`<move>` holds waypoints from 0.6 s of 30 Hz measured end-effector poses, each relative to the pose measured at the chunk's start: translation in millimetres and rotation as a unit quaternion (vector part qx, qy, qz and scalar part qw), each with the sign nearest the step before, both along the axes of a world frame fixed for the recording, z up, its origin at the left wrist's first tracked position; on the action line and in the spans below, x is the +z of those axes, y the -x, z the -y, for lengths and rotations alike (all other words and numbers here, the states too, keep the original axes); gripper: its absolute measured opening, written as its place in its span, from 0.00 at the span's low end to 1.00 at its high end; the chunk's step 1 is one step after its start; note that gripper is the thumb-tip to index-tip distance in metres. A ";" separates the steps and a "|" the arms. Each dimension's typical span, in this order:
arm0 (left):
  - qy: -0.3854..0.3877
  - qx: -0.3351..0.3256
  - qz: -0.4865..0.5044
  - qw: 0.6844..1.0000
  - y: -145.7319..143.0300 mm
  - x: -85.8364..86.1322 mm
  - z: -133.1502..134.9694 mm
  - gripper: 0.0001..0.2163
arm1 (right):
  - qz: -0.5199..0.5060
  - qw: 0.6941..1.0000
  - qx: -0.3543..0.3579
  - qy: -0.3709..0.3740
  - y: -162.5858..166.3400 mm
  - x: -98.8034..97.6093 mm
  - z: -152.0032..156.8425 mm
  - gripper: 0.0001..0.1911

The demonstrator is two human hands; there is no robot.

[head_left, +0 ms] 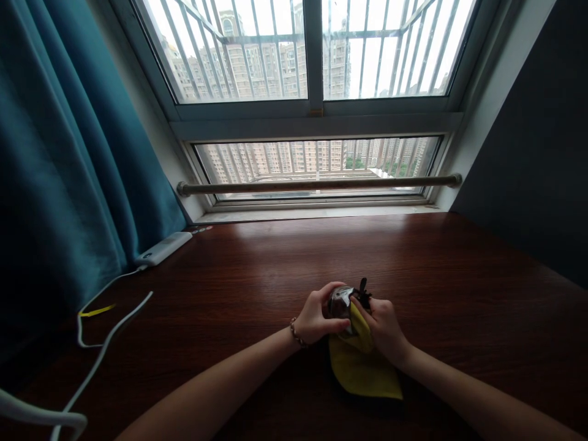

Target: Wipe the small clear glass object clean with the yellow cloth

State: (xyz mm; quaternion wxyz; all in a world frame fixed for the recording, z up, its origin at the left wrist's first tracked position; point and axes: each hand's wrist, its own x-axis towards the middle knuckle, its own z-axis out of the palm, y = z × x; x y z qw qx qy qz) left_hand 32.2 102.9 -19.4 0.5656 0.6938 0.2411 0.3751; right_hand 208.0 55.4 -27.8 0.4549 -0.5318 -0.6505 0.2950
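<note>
Nearest, and our ref. pt. throughout: the yellow cloth, loose end toward the wearer, far end bunched. At its L edge we note the L hand, beaded-looking bracelet at the wrist, thumb & fingers in a fairly wide curve round the shiny object. At the cloth's R edge the R hand is narrow, pinching bunched fabric against the obj. The obj. itself lies at the cloth's far end, betw. the hands: R of the L palm, L of the R fingers. Neither hand is nearer; L appears in direct contact, R via cloth. Obj. looks rounded; long axis can't be determined, fingers covering much of it. Just beyond the cloth's far end, by the R fingers, a black fitting sticks up; attachment unconfirmed. Well to the cloth's far L, white power strip w/ a dark mark, too small for us to read. Well beyond the cloth, a rail crosses before the window. Brands, labels, legible text: we find none.
</note>
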 end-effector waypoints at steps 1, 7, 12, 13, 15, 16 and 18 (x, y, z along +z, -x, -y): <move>0.006 0.005 0.011 1.000 -0.7 -0.1 -1.0 0.31 | -0.012 1.000 -0.004 0.003 -0.3 -0.7 0.1 0.26; 0.146 -0.004 0.137 0.980 -6.5 -6.9 -9.9 0.34 | -0.185 0.977 -0.092 0.046 -9.0 -6.3 -9.0 0.31; 0.194 0.104 0.139 0.966 -9.5 -5.8 -11.9 0.28 | -0.302 0.943 -0.057 0.125 -8.4 -6.8 -14.3 0.33; 0.191 0.115 0.140 0.965 -9.7 -4.4 -11.1 0.28 | -0.316 0.939 -0.032 0.132 -5.8 -5.9 -13.1 0.33; 0.170 0.124 0.151 0.966 -9.9 -1.7 -9.3 0.31 | -0.332 0.933 0.023 0.138 0.5 -3.5 -9.0 0.31; 0.155 0.123 0.152 0.968 -10.1 -0.8 -8.5 0.35 | -0.335 0.931 0.043 0.137 3.4 -2.2 -6.5 0.30; 0.127 0.106 0.143 0.976 -10.4 -0.5 -7.5 0.40 | -0.324 0.935 0.063 0.126 7.5 0.0 -2.1 0.29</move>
